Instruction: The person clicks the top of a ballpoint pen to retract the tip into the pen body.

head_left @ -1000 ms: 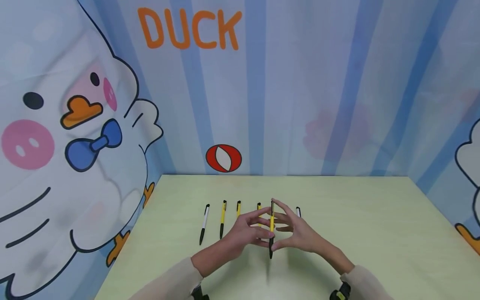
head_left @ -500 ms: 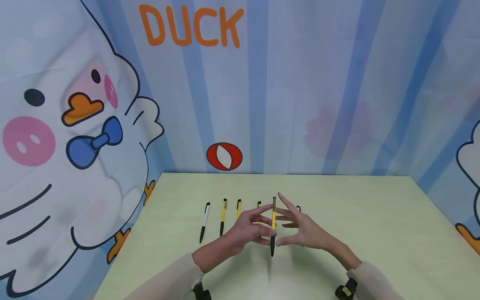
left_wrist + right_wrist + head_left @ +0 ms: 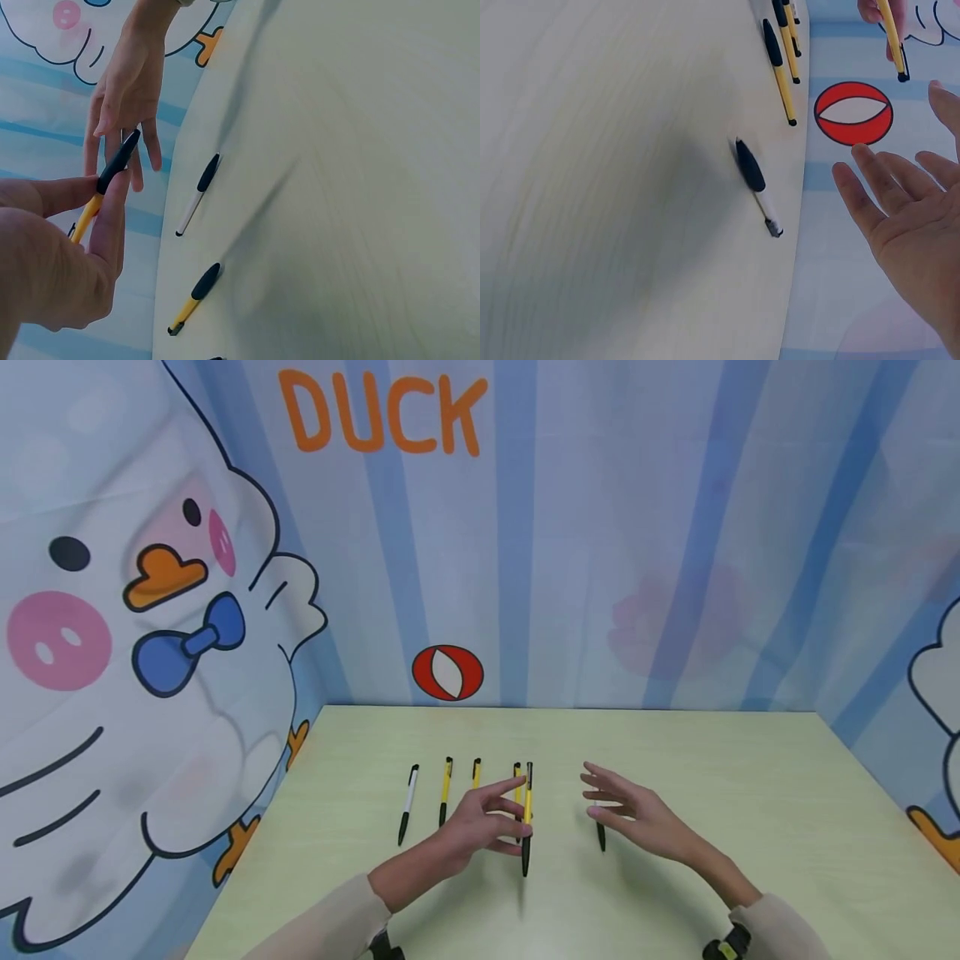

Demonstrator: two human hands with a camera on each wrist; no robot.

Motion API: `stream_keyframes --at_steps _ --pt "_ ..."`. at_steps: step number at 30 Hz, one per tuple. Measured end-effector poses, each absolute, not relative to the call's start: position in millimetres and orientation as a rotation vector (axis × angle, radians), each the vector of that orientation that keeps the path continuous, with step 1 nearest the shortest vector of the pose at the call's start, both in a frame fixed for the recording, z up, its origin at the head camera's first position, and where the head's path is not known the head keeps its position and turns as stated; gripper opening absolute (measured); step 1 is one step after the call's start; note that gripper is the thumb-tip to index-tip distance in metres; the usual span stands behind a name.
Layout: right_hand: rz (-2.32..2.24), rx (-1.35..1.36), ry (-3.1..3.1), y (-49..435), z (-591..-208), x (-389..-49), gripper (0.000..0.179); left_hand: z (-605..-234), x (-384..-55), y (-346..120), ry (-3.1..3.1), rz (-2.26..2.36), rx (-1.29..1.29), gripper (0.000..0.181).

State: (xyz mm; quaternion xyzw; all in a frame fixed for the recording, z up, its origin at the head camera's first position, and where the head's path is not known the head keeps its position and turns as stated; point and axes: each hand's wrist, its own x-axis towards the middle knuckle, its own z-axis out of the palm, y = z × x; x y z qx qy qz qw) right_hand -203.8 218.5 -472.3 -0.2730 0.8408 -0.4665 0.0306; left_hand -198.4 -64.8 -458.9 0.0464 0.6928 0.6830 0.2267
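Now right grip (image 3: 647,817) withdrawn, spread loosely near white pen (image 3: 755,177); left grip (image 3: 474,828) alone pinches yellow pen (image 3: 528,808).

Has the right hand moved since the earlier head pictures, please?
Yes: judged against the red-white oval in the head view, the right hand has moved rightward.

The held ballpoint pen (image 3: 528,802) is above the table (image 3: 697,756), the left hand (image 3: 478,825) touching it from its left. Left of it on the table, outermost to nearest, lie a first pen (image 3: 408,806), second pen (image 3: 446,792), third pen (image 3: 476,772) and fourth pen (image 3: 783,86). To its right are the right hand (image 3: 645,818) and a lone pen (image 3: 754,174); the backdrop (image 3: 577,560) is behind it.
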Motion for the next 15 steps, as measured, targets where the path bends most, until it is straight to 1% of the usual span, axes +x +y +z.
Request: stream_keyframes --at_steps 7,15 --pt "-1.497 -0.883 2.593 239 -477 -200 0.050 -463 -199 -70 1.935 1.858 0.115 0.072" --pt "-1.555 -0.804 2.550 258 -483 -193 0.047 -469 -205 -71 1.964 1.861 0.089 0.071"
